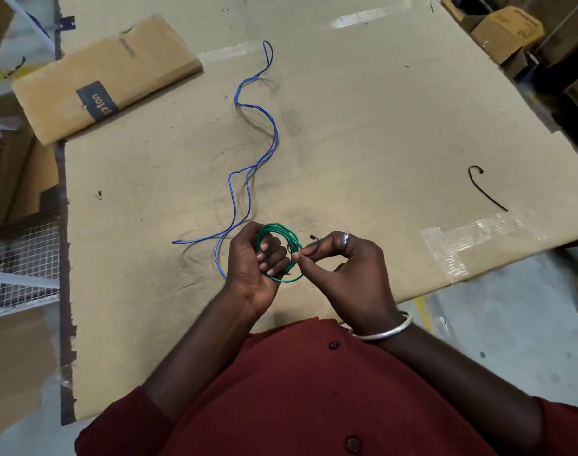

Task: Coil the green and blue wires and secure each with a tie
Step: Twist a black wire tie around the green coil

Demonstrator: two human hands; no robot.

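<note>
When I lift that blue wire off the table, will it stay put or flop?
The blue wire lies in loose, uneven bends, so it probably droops and trails when lifted. It looks thin, so likely light. Its bends partly hold shape, suggesting some springiness when coiled.

2 wires [253, 139] (1 coiled), 2 ties [485, 189]

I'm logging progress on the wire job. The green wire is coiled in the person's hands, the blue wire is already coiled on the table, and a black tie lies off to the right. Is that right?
Not quite: in the head view the blue wire still lies uncoiled, snaking loosely across the table. The rest holds: the green wire is coiled in the hands, and a black tie lies to the right.
</note>
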